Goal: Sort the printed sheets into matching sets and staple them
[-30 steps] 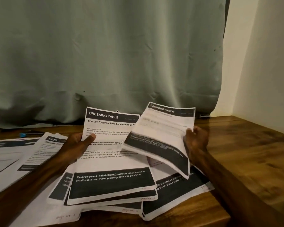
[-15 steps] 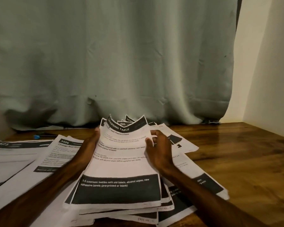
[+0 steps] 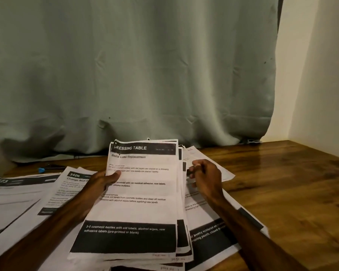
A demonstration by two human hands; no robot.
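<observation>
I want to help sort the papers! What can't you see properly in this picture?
Head view:
- Pages under the top sheet: covered by it, only edges show.
- Blue object: small and dim; cannot name it.
- Right hand: its curled fingers hide whether it pinches a page.
- 1823 sheet: cut off by the left edge.
- Handwritten page notes: too small to read.
</observation>
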